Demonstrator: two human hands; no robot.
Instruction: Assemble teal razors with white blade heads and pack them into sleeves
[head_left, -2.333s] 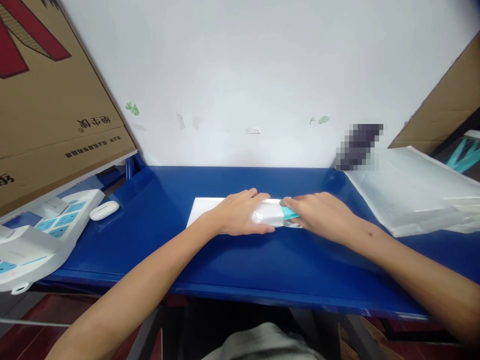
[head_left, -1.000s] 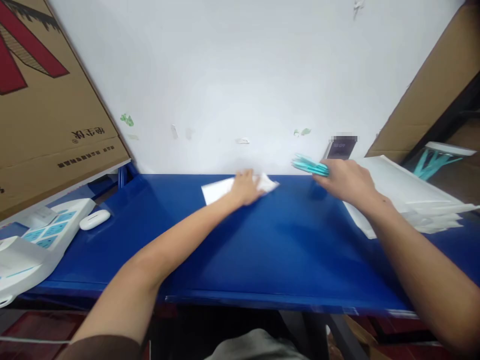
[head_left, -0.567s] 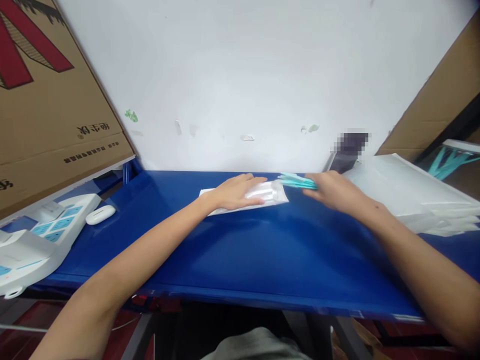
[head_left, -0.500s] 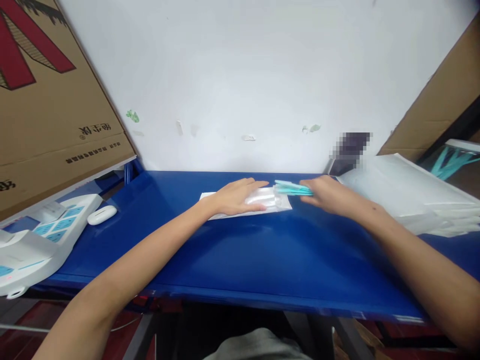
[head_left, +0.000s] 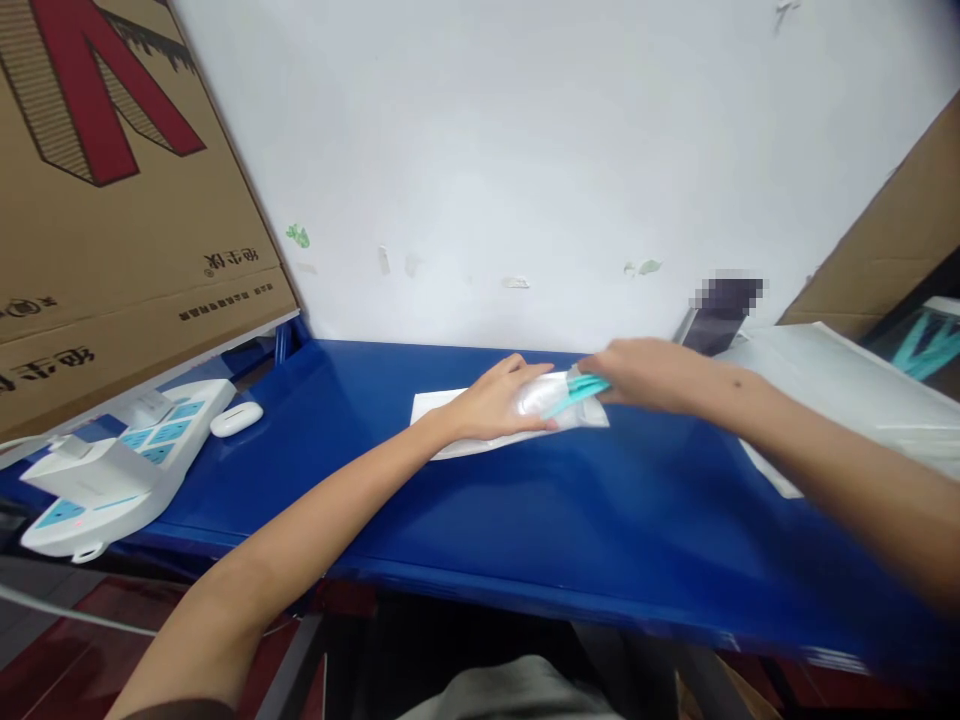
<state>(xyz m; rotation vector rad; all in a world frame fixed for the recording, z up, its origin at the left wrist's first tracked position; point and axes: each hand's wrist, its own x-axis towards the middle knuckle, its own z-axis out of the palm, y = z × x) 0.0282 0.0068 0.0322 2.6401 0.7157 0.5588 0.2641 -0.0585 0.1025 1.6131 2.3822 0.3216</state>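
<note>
A flat white plastic bag lies on the blue table, its right end bulging. My left hand rests over it, thumb on the near edge and fingers on the far edge, squeezing it from both sides. My right hand is closed on a bundle of thin teal sticks; their exact kind is not clear. The sticks' left ends reach into the bag's right end. Part of the bag is hidden under my left hand, and the right hand's fingertips are blurred.
On the left stand a white power strip with plugged-in adapters and a small white case. White bags are stacked at the right, near a pixelated phone-like object. A large cardboard box and a white wall border the blue table.
My right hand has moved left, bringing the teal sticks from just outside the bag into its right end. The bag now bulges under my left hand. The view has shifted slightly.
</note>
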